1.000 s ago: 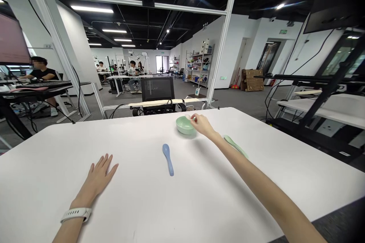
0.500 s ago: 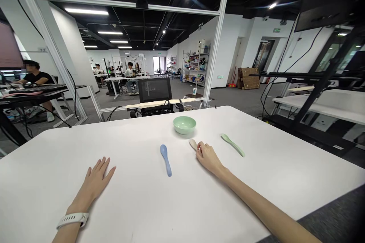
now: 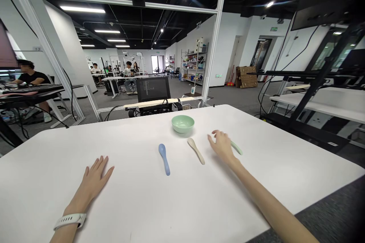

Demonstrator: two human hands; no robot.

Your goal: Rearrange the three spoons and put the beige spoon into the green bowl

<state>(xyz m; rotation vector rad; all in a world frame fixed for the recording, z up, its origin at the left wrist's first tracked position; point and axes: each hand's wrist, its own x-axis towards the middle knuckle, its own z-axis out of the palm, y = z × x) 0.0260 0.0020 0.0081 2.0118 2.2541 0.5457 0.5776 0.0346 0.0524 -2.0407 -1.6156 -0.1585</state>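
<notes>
Well clear of table edges, right hand over green spoon

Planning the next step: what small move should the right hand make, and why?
Probably close on the green spoon: the right hand is open right over it, covering one end, while the cream spoon lies apart, untouched.

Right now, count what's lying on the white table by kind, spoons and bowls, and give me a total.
Spoons: 3, the blue spoon, the beige spoon and the green spoon, partly hidden behind the right hand.
Bowls: 1, the green bowl.
Total: 4.
</notes>
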